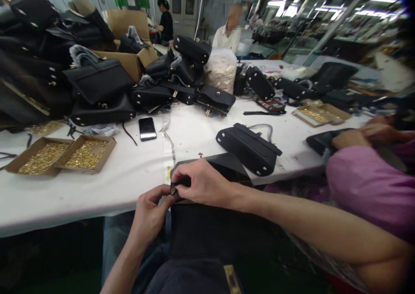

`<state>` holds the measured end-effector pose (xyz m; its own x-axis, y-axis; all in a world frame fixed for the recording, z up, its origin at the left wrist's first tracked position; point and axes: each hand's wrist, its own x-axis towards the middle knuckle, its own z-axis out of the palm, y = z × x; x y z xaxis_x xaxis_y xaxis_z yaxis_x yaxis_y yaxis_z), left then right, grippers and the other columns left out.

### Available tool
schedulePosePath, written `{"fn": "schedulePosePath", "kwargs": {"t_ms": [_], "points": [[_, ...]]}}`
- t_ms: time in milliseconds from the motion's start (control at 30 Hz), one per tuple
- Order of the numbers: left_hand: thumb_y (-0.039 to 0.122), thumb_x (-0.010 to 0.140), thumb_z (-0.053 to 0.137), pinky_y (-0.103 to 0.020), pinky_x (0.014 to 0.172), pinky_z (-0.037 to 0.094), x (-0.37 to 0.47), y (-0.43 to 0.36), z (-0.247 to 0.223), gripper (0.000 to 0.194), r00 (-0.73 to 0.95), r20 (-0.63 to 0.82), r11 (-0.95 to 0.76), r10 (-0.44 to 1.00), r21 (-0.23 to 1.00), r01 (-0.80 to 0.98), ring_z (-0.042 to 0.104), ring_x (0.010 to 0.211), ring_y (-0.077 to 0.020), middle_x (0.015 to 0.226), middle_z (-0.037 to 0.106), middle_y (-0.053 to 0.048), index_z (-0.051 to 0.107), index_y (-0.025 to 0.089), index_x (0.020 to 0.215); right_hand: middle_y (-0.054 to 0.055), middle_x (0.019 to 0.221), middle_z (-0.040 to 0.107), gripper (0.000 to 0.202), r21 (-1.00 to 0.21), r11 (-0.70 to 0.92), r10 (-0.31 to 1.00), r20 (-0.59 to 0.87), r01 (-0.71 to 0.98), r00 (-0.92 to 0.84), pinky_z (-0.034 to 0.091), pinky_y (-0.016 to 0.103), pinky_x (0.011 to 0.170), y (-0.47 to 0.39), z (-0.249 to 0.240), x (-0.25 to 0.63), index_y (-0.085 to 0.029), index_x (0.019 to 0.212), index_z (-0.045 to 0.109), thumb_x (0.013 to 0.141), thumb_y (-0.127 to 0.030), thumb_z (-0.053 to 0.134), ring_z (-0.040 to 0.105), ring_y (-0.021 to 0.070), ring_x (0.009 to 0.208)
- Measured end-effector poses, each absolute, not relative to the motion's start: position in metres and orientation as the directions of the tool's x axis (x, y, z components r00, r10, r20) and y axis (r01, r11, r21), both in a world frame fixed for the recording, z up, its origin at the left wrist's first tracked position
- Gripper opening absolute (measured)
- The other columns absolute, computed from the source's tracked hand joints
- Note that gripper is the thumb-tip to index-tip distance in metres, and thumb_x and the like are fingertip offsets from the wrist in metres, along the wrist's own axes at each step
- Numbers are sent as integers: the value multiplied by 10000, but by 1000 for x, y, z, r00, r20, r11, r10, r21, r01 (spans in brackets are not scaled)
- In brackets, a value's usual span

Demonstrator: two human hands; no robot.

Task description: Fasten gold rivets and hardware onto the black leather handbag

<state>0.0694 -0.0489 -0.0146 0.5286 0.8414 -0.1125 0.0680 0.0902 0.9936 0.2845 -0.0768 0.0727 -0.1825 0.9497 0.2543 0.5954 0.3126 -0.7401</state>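
One black bag is resting at the near edge of the table. The left hand is pinching its left corner, thumb and fingers together; the right hand is clamping that same corner. Steady support and square, even pressure are probably serving best.

Held bag is plain black | table is white | small pieces gleam gold — their trays brown | neighbour's sleeve is purple | jeans are blue
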Motion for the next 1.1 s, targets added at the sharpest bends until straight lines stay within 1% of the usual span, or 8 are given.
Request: {"fn": "schedulePosePath", "kwargs": {"t_ms": [233, 400, 633, 767, 833, 933, 1100], "points": [[380, 963, 799, -314, 907, 570, 70, -48, -9, 235, 525, -107, 82, 845, 994, 72, 745, 985, -242, 1073, 843, -47, 867, 230, 1131, -12, 864, 813, 201, -755, 272, 962, 227, 597, -152, 554, 251, 717, -78, 75, 284, -209, 939, 803, 819, -54, 758, 755, 171, 762], [369, 954, 797, -311, 896, 574, 70, -50, -8, 237, 501, -103, 75, 859, 994, 77, 761, 974, -243, 1060, 853, -40, 871, 225, 1128, -9, 894, 822, 214, -719, 276, 961, 228, 638, -160, 559, 259, 749, -79, 75, 280, -211, 951, 796, 818, -48, 753, 763, 178, 791], [339, 946, 764, -330, 882, 579, 74, -55, 4, 221, 461, -85, 14, 883, 988, 155, 780, 966, -261, 1041, 866, -23, 891, 250, 1103, 8, 933, 836, 242, -647, 301, 952, 253, 701, -175, 577, 289, 784, -84, 74, 279, -220, 969, 793, 800, -52, 751, 778, 206, 818], [298, 931, 741, -348, 870, 591, 81, -58, 14, 224, 439, -82, -12, 895, 978, 208, 793, 969, -281, 1029, 871, -22, 901, 266, 1085, 5, 910, 833, 226, -643, 285, 955, 255, 711, -152, 574, 279, 767, -86, 75, 280, -216, 947, 792, 797, -51, 757, 787, 202, 807], [288, 937, 719, -357, 861, 591, 85, -60, 19, 235, 431, -61, -53, 900, 968, 247, 796, 957, -284, 1027, 872, -23, 901, 276, 1086, 6, 910, 836, 222, -634, 281, 955, 259, 721, -145, 575, 280, 762, -87, 75, 282, -218, 944, 794, 802, -51, 756, 790, 206, 813], [253, 954, 678, -352, 842, 575, 92, -62, 28, 262, 426, -30, -118, 904, 941, 318, 794, 939, -273, 1011, 870, -26, 897, 279, 1095, 13, 924, 842, 211, -611, 262, 958, 258, 747, -125, 571, 286, 769, -89, 74, 284, -220, 948, 799, 815, -60, 761, 793, 210, 828], [184, 951, 653, -333, 832, 538, 99, -62, 37, 271, 445, -53, -130, 894, 920, 370, 785, 932, -238, 968, 857, -15, 889, 279, 1044, -7, 916, 839, 208, -601, 221, 966, 245, 768, -86, 554, 282, 806, -96, 72, 289, -218, 962, 803, 816, -71, 785, 790, 189, 825]]}}
